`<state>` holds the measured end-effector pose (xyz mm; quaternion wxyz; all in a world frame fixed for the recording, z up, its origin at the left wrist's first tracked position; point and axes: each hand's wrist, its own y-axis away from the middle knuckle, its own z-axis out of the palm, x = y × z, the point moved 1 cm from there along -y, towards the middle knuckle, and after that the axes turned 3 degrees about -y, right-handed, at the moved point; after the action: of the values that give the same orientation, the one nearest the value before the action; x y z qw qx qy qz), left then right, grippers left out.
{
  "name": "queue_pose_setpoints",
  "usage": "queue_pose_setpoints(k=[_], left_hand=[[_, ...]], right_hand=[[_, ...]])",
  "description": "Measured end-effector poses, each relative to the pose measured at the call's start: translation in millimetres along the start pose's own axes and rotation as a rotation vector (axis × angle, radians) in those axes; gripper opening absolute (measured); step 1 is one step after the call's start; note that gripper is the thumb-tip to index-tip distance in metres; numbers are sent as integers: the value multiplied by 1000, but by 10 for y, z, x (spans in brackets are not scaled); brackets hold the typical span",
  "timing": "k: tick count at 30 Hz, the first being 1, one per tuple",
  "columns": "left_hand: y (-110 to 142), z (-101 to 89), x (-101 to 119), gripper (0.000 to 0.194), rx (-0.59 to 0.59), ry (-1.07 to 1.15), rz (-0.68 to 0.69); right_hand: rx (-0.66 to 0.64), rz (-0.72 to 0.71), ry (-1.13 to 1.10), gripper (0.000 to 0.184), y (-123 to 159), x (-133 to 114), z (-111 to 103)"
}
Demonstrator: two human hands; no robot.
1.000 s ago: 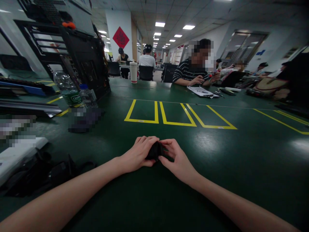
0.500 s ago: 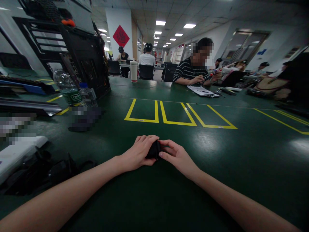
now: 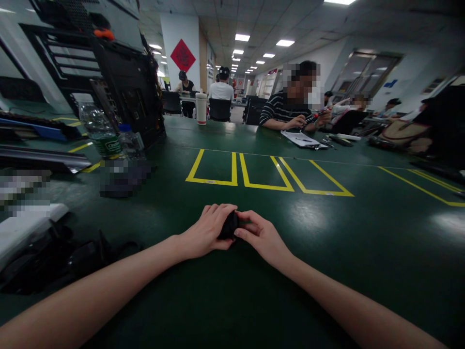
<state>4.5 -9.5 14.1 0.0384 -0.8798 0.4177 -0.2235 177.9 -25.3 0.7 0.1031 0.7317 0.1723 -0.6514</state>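
Observation:
Between my two hands is a small black rounded object (image 3: 228, 227), low over the green table (image 3: 225, 295); its kind I cannot make out. My left hand (image 3: 209, 228) wraps around its left side, fingers on top and thumb below. From the right, my right hand (image 3: 259, 235) pinches its edge with bent fingers and thumb. Much of the object is hidden by the fingers.
Yellow tape outlines (image 3: 221, 183) mark the table ahead. At left stand a large black frame (image 3: 127, 92), a plastic bottle (image 3: 98, 126) and black gear with straps (image 3: 80, 257). A white cup (image 3: 201, 109) and clipboard (image 3: 303, 139) lie farther off, near a seated person (image 3: 290, 106).
My right hand has shifted slightly left, closer against the black object. The left hand keeps its hold, and the view has turned a little.

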Motion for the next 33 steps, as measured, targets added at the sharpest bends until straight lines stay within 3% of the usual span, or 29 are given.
queue_pose_setpoints(k=[5, 11, 14, 25, 33], left_hand=[[8, 67, -42, 61, 51, -3, 20], [5, 68, -42, 61, 41, -1, 20], [3, 44, -24, 62, 38, 3, 11], [15, 33, -30, 61, 29, 17, 15], [9, 87, -64, 62, 55, 12, 11]], right_hand=[[9, -19, 36, 30, 37, -11, 32], [21, -13, -61, 18, -9, 37, 22], [13, 18, -74, 23, -29, 34, 4], [25, -62, 116, 26, 30, 17, 31], [7, -9, -22, 20, -12, 35, 19]])
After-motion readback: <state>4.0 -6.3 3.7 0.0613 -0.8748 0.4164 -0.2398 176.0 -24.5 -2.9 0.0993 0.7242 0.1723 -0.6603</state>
